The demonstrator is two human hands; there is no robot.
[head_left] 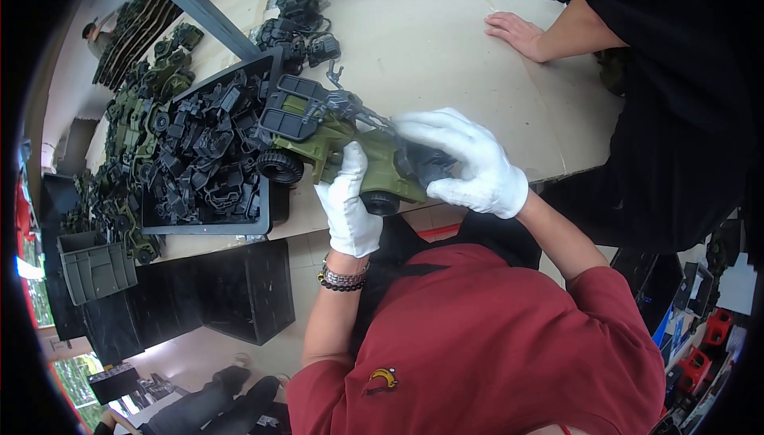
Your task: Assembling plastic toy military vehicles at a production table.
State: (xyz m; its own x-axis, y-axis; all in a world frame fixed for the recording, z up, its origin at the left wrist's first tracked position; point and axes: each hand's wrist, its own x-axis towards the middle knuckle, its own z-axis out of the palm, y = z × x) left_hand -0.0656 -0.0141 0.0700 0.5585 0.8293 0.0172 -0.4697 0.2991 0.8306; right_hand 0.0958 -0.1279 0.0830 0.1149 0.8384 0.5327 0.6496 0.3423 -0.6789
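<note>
I hold an olive-green toy military truck with black wheels and dark grey parts over the table's near edge. My left hand, in a white glove, grips the truck's side from below, thumb up against the body. My right hand, also gloved in white, closes over the truck's right end and a dark grey part there. The truck's grey hatch panels stick out to the left.
A black tray full of dark grey plastic parts lies left of the truck. More green toy vehicles pile at the far left and back. Another person in black rests a bare hand on the beige table. A grey bin stands lower left.
</note>
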